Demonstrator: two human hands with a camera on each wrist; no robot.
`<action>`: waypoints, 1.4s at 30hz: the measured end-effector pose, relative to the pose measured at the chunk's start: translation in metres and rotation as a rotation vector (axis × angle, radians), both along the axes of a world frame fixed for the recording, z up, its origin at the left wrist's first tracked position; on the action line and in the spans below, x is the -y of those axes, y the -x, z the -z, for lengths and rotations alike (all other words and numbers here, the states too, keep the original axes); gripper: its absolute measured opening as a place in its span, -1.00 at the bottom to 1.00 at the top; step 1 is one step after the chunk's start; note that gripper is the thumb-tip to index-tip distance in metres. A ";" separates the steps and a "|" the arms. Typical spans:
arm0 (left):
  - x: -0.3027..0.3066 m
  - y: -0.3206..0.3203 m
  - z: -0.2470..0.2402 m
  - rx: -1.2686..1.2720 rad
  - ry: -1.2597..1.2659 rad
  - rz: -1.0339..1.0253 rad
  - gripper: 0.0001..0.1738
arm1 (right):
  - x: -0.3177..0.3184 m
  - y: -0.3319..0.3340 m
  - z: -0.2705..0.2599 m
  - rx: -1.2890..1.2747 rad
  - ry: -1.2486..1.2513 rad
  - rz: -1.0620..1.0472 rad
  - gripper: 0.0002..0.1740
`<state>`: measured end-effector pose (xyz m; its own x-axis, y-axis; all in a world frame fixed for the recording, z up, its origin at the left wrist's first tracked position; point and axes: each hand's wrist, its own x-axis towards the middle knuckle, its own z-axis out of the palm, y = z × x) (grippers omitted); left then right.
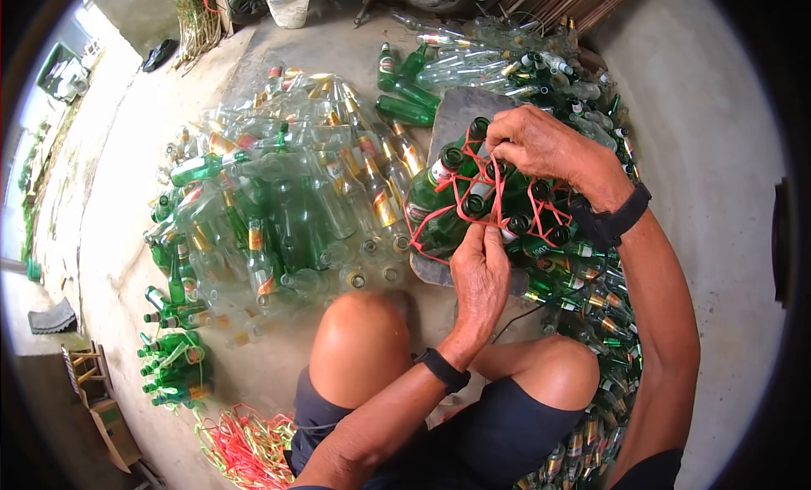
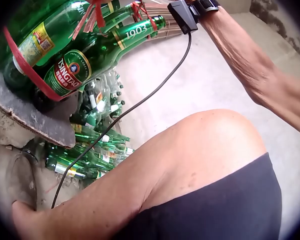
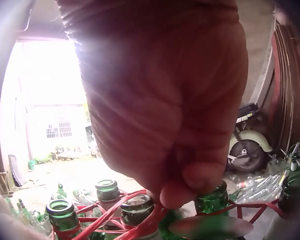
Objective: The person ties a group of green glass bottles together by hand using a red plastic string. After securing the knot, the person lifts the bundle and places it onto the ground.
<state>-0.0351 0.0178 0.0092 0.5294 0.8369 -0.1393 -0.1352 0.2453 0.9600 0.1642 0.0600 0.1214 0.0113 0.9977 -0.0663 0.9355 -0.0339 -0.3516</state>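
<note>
A bundle of green beer bottles (image 1: pixel 435 207) stands on a grey slab (image 1: pixel 473 104), with red plastic twine (image 1: pixel 431 222) wound around the bodies and laced between the necks. My right hand (image 1: pixel 549 148) is over the far side of the bundle, fingers curled, pinching a strand that runs down toward me. At the near side my left hand (image 1: pixel 481 274) pinches the twine between thumb and forefinger, beside the bottle mouths. In the left wrist view a Tsingtao bottle (image 2: pixel 70 72) leans in the bundle under a red band. The right wrist view shows curled fingers (image 3: pixel 177 192) just above the bottle mouths.
Many clear and green bottles (image 1: pixel 291 207) cover the floor on the left, and more (image 1: pixel 604 321) lie along the right wall. A tied bundle of green bottles (image 1: pixel 173 367) sits at lower left, near a heap of red and green twine (image 1: pixel 245 448). A black cable (image 2: pixel 140 102) hangs nearby.
</note>
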 end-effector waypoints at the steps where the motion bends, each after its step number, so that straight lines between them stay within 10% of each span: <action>1: 0.000 -0.001 0.001 -0.006 -0.006 -0.012 -0.71 | -0.001 0.001 -0.002 0.005 0.028 0.013 -0.83; 42: -0.007 0.005 -0.002 0.083 0.088 0.053 -0.71 | -0.002 0.022 -0.011 -0.137 0.190 0.388 -0.82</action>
